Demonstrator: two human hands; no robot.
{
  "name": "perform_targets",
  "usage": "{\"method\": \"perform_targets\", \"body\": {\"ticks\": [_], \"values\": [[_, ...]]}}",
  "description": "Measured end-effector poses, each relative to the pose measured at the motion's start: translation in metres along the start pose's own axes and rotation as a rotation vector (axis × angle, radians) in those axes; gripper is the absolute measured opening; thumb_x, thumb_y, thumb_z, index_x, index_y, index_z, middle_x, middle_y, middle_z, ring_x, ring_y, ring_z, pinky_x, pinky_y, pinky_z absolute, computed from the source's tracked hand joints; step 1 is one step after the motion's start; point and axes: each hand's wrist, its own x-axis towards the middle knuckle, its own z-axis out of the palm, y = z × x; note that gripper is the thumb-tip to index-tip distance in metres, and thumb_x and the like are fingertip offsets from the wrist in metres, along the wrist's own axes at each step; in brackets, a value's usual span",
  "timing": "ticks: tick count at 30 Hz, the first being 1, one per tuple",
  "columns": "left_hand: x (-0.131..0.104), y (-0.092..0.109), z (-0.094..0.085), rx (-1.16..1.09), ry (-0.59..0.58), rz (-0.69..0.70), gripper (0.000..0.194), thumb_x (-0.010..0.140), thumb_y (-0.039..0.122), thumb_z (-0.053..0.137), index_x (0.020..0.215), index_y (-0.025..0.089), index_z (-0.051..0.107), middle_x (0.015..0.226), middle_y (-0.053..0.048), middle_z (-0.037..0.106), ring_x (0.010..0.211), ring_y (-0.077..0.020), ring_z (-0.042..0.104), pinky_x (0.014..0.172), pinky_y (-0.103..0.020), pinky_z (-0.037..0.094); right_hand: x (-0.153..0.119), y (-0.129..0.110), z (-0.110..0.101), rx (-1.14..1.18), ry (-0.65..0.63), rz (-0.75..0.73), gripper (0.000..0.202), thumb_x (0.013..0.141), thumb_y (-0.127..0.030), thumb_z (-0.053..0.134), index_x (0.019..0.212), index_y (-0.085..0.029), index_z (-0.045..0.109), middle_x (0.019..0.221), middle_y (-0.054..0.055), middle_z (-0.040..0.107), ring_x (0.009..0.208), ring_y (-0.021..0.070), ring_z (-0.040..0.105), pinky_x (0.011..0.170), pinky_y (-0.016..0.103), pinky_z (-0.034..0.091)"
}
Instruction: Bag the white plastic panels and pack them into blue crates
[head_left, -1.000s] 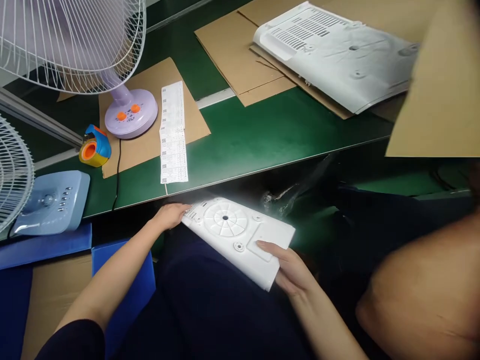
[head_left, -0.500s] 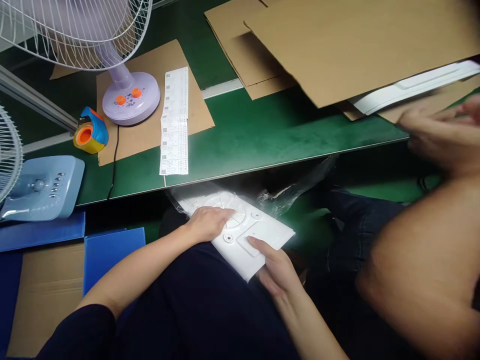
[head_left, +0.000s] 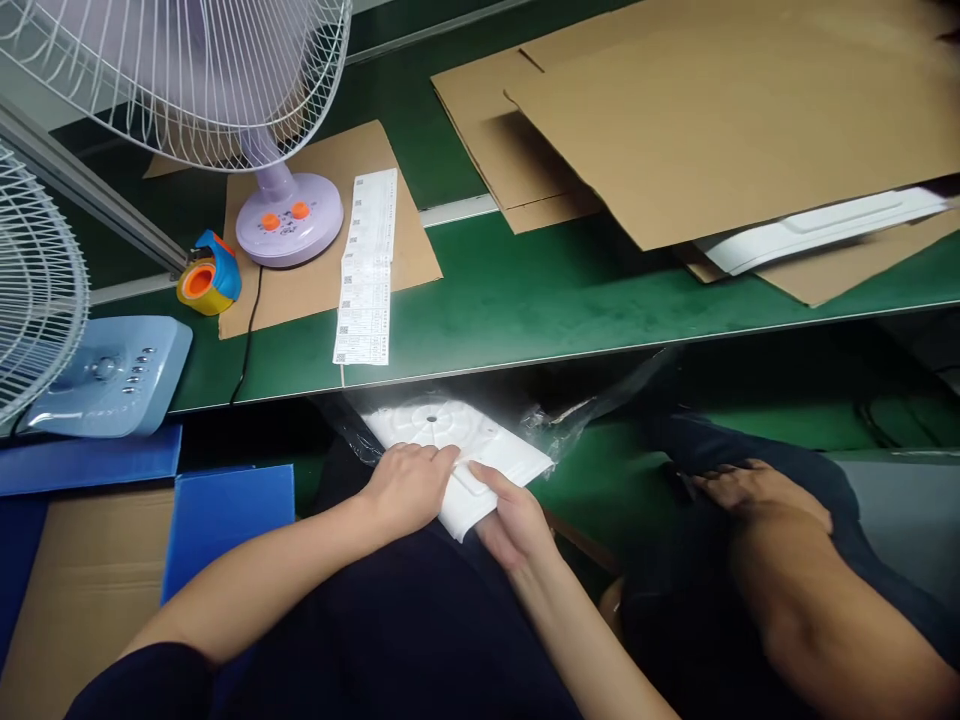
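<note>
A white moulded plastic panel [head_left: 495, 450] with a round ribbed part and a small hole lies tilted over my lap, below the bench edge. Clear plastic film [head_left: 577, 415] spreads around its far end. My left hand [head_left: 415, 487] is closed over the panel's near left side, its fingertips hidden behind the knuckles. At the near right edge, my right hand [head_left: 517, 520] grips the panel, thumb on top and fingers underneath. The two hands are close together on the panel.
A green bench [head_left: 480, 300] carries a lilac fan [head_left: 289, 225], a blue fan [head_left: 112, 375], a tape dispenser [head_left: 210, 275], a label strip [head_left: 367, 270] and cardboard sheets [head_left: 720, 120] over a white part [head_left: 825, 228]. At left stands a blue box [head_left: 232, 520]. A co-worker's hand [head_left: 765, 495] rests at right.
The panel has shifted left and toward the bench, and my right hand has come closer to my left. The co-worker's arm has dropped from the bench onto their leg. The view has shifted slightly.
</note>
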Motion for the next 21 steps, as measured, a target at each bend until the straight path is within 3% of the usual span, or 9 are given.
{"method": "perform_targets", "body": {"ticks": [4,8,11,15,18,21], "values": [[-0.009,-0.016,0.008,0.025,0.058,-0.008,0.034,0.114,0.023,0.039,0.128,0.02,0.07,0.106,-0.01,0.081,0.098,-0.0292,0.079,0.094,-0.046,0.062,-0.001,0.002,0.004,0.02,0.004,-0.052,0.06,0.067,-0.023,0.098,0.122,-0.018,0.076,0.126,0.012,0.08,0.126,0.0384,0.074,0.106,0.051,0.066],[0.007,-0.019,0.008,-0.03,0.056,-0.007,0.032,0.114,0.026,0.043,0.129,0.024,0.071,0.112,-0.008,0.081,0.103,-0.0278,0.078,0.097,-0.043,0.061,-0.004,0.012,0.018,-0.048,-0.011,-0.169,0.061,0.063,-0.022,0.1,0.119,-0.019,0.077,0.121,0.01,0.082,0.124,0.0366,0.074,0.11,0.05,0.062],[0.018,-0.011,0.006,-0.064,0.065,0.098,0.031,0.111,0.024,0.049,0.131,0.025,0.072,0.108,-0.007,0.08,0.105,-0.0272,0.078,0.099,-0.042,0.061,-0.003,0.022,0.023,-0.104,-0.054,-0.233,0.056,0.063,-0.025,0.099,0.115,-0.02,0.078,0.112,0.007,0.083,0.123,0.0352,0.073,0.112,0.049,0.06],[0.011,0.006,0.011,-0.212,0.065,0.245,0.033,0.112,0.025,0.045,0.131,0.024,0.071,0.118,-0.007,0.081,0.108,-0.0264,0.078,0.099,-0.042,0.063,0.005,0.027,0.011,-0.145,-0.044,-0.207,0.036,0.059,-0.028,0.097,0.087,-0.021,0.075,0.089,0.006,0.08,0.11,0.0361,0.076,0.098,0.047,0.066],[0.002,0.023,0.012,-0.313,0.023,0.27,0.033,0.112,0.027,0.044,0.133,0.021,0.069,0.124,-0.008,0.081,0.11,-0.0266,0.079,0.097,-0.041,0.064,0.017,0.019,-0.003,-0.265,-0.003,-0.153,0.032,0.062,-0.03,0.098,0.077,-0.02,0.072,0.077,0.005,0.075,0.099,0.035,0.077,0.089,0.045,0.068],[0.002,0.039,0.004,-0.385,-0.041,0.266,0.031,0.112,0.029,0.047,0.13,0.018,0.07,0.119,-0.01,0.082,0.108,-0.0275,0.08,0.096,-0.041,0.064,0.03,-0.002,-0.017,-0.419,0.044,-0.159,0.034,0.058,-0.028,0.102,0.077,-0.019,0.075,0.078,0.003,0.076,0.091,0.0301,0.078,0.084,0.037,0.067]]}}
